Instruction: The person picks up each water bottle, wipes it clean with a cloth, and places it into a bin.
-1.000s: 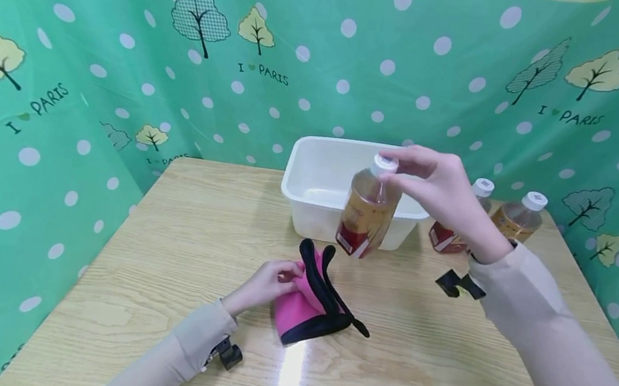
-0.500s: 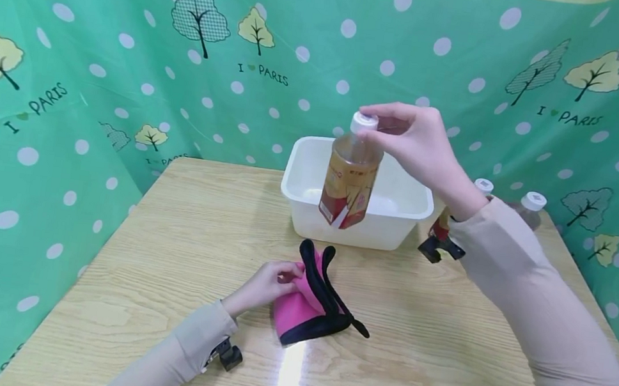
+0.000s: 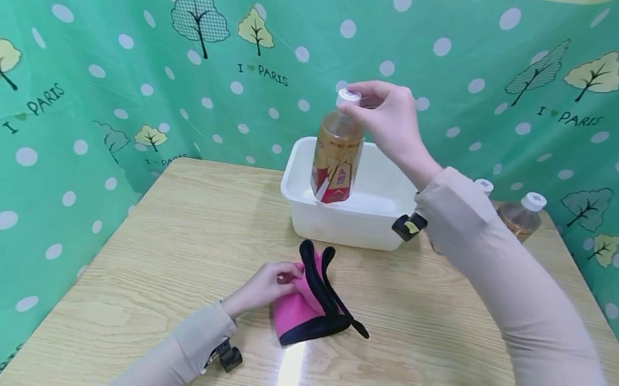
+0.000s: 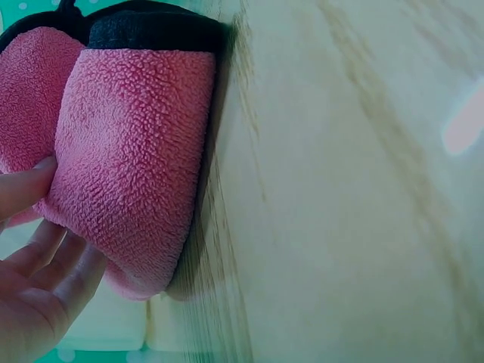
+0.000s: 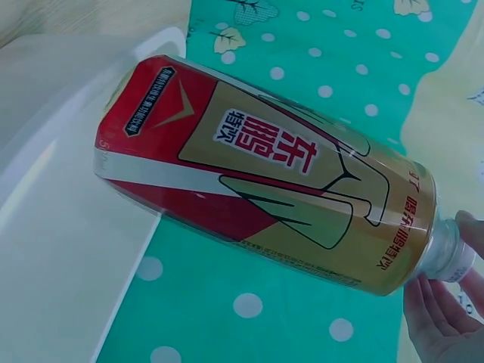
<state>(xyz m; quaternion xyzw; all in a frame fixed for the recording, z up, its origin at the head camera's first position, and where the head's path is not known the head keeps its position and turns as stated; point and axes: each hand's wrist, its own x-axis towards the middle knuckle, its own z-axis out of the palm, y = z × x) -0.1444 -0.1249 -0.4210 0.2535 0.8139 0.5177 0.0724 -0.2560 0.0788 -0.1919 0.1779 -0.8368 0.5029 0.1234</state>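
Clear plastic bottle with a gold-and-red label (image 3: 338, 159): moved up and leftward over the last second; now aloft, nearly upright, seen against the opening of the white rectangular plastic tub (image 3: 347, 228). Right hand (image 3: 390, 122): fingers (image 3: 370, 88) grasping the white screw cap (image 3: 347, 98). Left hand (image 3: 264, 286) unchanged: pinching the pink fleece article with black edging (image 3: 294, 313) on the pale wood-grain bench (image 3: 196, 218). Judged: carry has reached the tub; bottle not yet set down. Two similar bottles (image 3: 521, 216) stand at right, partly behind the beige sleeve (image 3: 506, 288).
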